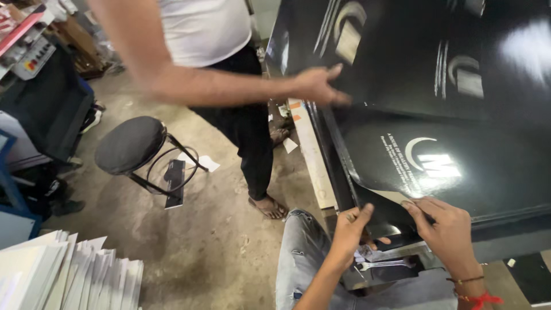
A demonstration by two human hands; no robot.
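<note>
Far left of the hands lies a stack of white sheets [69, 272], with a black stool [131, 144] beyond it. The left hand [351, 229] pinches the near corner of a glossy black sheet [459, 166], thumb on top. Just right of it, the right hand [445, 227] presses bent fingers on the same edge. Above them, a co-worker's hand [317, 85] grips the sheet's far edge.

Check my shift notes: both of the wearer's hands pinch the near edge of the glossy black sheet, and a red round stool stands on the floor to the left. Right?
Not quite: the stool is black, not red, as the head view shows. The rest holds: the left hand and right hand pinch the near edge of the black sheet.
</note>
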